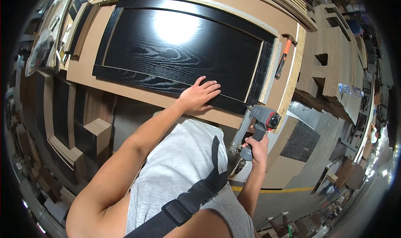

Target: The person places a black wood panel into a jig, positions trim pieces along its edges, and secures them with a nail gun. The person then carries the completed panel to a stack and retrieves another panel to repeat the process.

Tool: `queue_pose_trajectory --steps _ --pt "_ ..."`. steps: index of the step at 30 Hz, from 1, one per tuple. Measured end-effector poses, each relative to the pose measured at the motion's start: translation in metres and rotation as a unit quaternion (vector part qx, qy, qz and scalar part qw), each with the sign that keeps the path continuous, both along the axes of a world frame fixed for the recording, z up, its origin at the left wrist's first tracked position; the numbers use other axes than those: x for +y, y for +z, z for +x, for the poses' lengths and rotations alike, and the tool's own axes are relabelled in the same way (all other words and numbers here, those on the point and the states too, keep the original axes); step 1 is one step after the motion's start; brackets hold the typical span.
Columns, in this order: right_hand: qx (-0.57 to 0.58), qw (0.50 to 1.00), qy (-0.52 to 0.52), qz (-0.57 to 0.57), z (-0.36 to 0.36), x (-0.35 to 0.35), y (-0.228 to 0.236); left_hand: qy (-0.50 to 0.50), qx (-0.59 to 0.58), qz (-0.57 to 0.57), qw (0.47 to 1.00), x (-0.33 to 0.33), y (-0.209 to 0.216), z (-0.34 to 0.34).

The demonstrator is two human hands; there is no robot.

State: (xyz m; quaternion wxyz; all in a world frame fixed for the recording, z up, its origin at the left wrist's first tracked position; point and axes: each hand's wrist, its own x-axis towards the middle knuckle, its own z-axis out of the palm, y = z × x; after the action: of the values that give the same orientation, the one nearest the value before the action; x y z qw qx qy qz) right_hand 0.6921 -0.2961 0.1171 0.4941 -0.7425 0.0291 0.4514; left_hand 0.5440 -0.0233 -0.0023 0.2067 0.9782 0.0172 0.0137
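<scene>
A black wood-grained panel door (142,50) with a raised frame lies flat on the brown workbench (81,73). My left hand (199,95) rests on its near edge, fingers spread and holding nothing. In my right hand (257,148) is a grey and red nail gun (264,120), the fingers wrapped round its handle. The gun's nose is at the door's near right corner; whether it touches cannot be told. An orange and black hammer (285,55) lies on the bench to the right of the door.
Pale wood strips (273,71) border the door's far and right sides. Stacked cardboard sheets (334,62) stand at the right. Wood offcuts (79,33) lie on the left, with dark panels (58,108) standing below them. A yellow line (288,190) crosses the floor at right.
</scene>
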Motion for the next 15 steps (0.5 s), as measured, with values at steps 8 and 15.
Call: queue_pose_trajectory --steps 8,15 --pt "0.0 0.999 -0.008 -0.032 -0.005 0.013 0.01 0.0 -0.003 -0.015 1.0 0.002 0.0 -0.004" --pt "-0.001 0.999 -0.016 -0.031 -0.007 0.017 0.01 -0.004 -0.006 -0.006 1.0 0.002 -0.002 -0.002"
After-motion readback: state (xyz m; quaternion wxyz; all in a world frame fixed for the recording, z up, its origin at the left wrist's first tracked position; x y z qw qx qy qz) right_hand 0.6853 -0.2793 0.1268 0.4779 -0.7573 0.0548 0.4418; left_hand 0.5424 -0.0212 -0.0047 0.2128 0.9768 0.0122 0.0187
